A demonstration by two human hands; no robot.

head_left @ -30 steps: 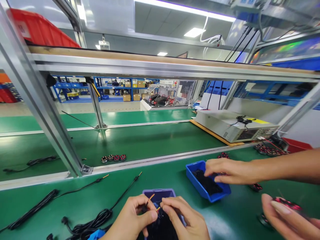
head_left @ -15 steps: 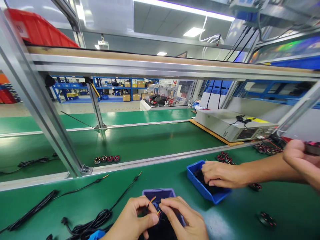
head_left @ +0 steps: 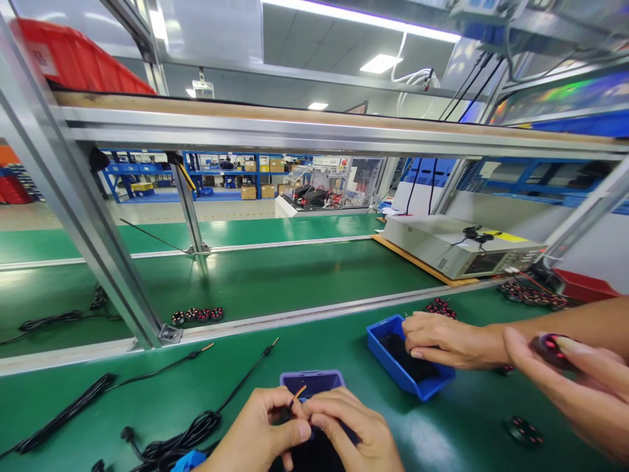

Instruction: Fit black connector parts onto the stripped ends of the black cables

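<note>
The thin wire (head_left: pixel 299 393) is above the near end of the purple bin (head_left: pixel 313 376), pinched between the thumb and fingers of the left hand (head_left: pixel 275 426). Its orange tip pokes up out of the grip and leans right — the visible length slants from lower left to upper right; the rest is covered by fingers. The right hand (head_left: pixel 351 423) has its thumb and fingertips pressed together against the left fingertips; what lies between them is hidden. On the tabletop (head_left: pixel 295 351) to the left, two black cables (head_left: pixel 191 429) run the same way, their orange ends aimed up and right. The red bin (head_left: pixel 83 56) on the shelf bears a pale label (head_left: pixel 44 58), and a yellow sticker (head_left: pixel 508 237) lies on the grey instrument (head_left: pixel 442 239) — the writing on both is too small to read.
</note>
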